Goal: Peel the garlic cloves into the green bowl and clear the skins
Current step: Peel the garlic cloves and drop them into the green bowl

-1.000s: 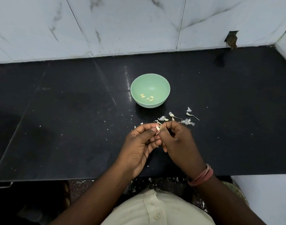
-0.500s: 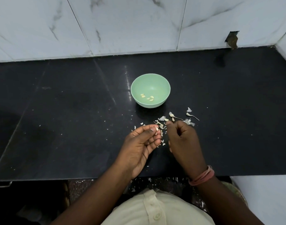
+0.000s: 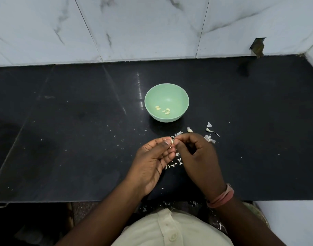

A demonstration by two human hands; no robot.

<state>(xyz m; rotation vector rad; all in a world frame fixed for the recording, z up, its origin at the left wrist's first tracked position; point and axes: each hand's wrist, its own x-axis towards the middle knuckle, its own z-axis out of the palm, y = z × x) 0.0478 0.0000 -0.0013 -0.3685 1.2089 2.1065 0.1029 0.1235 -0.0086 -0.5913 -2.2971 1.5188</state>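
Hands: left hand [image 3: 152, 162] pinches one garlic clove [image 3: 172, 141]; right hand [image 3: 198, 157] pinches its skin. Green bowl [image 3: 180, 96]: four peeled cloves [image 3: 162, 110].

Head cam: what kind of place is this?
Most likely a home kitchen counter. A black stone countertop runs along a marble-tiled wall, and a green bowl holding peeled garlic cloves stands beside scattered garlic skins.

Dim light, glare streak on the black counter [image 3: 139, 89] (edges bowed).
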